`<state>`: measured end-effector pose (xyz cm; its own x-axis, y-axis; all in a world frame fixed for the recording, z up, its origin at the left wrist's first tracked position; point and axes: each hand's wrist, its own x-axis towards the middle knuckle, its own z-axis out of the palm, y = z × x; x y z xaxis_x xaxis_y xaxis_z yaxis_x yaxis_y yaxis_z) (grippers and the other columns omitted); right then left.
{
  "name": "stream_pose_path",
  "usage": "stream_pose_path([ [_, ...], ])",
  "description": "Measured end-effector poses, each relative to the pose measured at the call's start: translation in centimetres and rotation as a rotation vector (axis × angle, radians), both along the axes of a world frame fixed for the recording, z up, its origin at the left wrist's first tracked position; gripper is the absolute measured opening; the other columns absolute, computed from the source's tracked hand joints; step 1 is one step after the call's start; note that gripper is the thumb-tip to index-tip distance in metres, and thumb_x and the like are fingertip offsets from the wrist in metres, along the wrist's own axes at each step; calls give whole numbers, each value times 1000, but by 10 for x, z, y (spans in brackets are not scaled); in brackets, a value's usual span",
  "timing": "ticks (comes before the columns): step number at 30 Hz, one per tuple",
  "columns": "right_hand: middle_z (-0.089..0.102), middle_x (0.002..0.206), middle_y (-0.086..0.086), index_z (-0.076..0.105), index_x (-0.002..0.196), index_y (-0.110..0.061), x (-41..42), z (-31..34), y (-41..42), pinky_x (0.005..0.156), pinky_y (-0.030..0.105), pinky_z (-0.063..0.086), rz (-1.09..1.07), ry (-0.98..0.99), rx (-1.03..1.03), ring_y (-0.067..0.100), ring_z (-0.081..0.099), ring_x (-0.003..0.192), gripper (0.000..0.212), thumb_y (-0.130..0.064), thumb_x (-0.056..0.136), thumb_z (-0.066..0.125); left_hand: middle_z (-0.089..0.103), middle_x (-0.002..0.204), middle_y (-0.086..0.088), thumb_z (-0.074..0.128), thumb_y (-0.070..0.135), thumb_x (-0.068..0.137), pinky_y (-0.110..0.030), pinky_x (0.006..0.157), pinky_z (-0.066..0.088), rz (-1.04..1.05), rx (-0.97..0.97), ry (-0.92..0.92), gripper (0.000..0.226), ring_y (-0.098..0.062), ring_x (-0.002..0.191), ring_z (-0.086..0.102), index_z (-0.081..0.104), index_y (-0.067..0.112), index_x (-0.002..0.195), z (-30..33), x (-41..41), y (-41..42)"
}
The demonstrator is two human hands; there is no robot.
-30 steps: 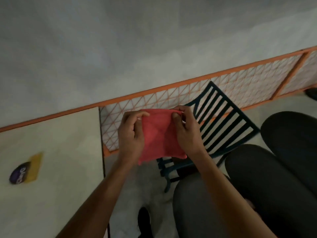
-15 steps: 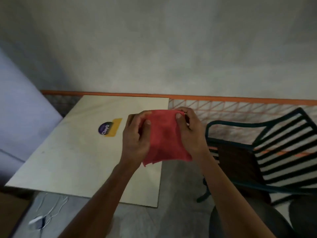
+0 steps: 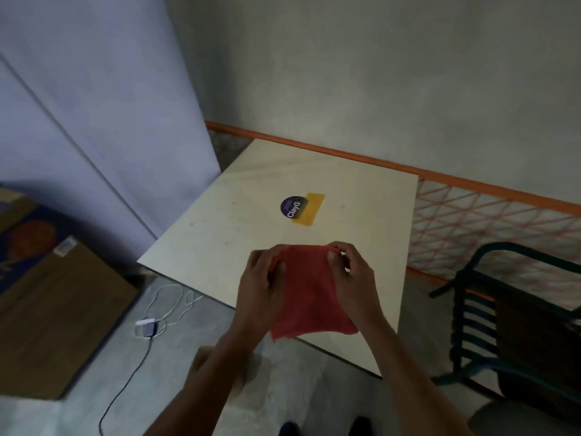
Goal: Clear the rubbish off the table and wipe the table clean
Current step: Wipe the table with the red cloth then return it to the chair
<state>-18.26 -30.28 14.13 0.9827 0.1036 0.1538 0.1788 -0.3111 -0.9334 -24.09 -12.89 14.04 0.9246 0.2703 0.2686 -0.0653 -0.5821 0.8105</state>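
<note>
A red cloth [image 3: 309, 294] hangs between both hands above the near edge of the cream table [image 3: 239, 234]. My left hand [image 3: 259, 289] pinches its upper left corner and my right hand [image 3: 353, 281] pinches its upper right corner. Farther back on the table lies a round dark purple sticker-like piece [image 3: 291, 206] partly over a yellow slip of paper [image 3: 309, 209]. A few small dark specks dot the tabletop.
A dark green slatted chair [image 3: 503, 313] stands right of the table. On the left floor sit a brown cardboard box [image 3: 59, 313] and a white charger with cable [image 3: 147, 325]. An orange-trimmed patterned wall base [image 3: 490, 212] runs behind.
The view has swung left from the chair to the table, which now lies straight ahead. Both hands still hold the red cloth the same way, now over the table's near edge.
</note>
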Motion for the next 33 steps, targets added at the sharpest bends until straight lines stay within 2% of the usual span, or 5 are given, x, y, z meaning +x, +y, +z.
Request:
stream_pose_path([
  [12, 67, 93, -19, 65, 106, -25, 50, -48, 70, 68, 5, 42, 183, 122, -53, -11, 59, 87, 14, -31, 101, 54, 53, 112, 17, 51, 12, 102, -5, 82, 39, 202, -29, 200, 37, 17, 103, 50, 59, 35, 130, -37, 13, 55],
  [19, 69, 95, -16, 65, 107, -29, 96, -72, 85, 68, 9, 45, 234, 203, -82, -5, 61, 84, 20, -41, 100, 51, 58, 112, 5, 53, 9, 101, -9, 82, 38, 250, 2, 311, 36, -9, 103, 56, 60, 32, 128, -54, 50, 66],
  [25, 69, 93, -15, 63, 104, -31, 124, -102, 100, 72, 22, 49, 254, 275, -108, -4, 61, 80, 14, -39, 100, 52, 56, 107, 11, 53, 6, 100, -18, 86, 39, 239, -22, 416, 37, -9, 102, 57, 62, 31, 126, -65, 83, 85],
  [30, 70, 88, -8, 60, 104, -33, 148, -120, 119, 73, 30, 51, 285, 369, -184, 5, 63, 77, 11, -38, 98, 53, 56, 109, 9, 53, 6, 99, -4, 79, 34, 225, 25, 510, 37, -4, 99, 55, 64, 26, 129, -82, 115, 116],
  [33, 69, 84, -3, 60, 105, -31, 161, -131, 136, 70, 31, 50, 263, 430, -219, 11, 63, 76, 10, -35, 98, 53, 56, 113, 5, 54, 7, 99, -18, 86, 41, 157, 37, 566, 39, -13, 106, 57, 63, 25, 131, -95, 139, 138],
])
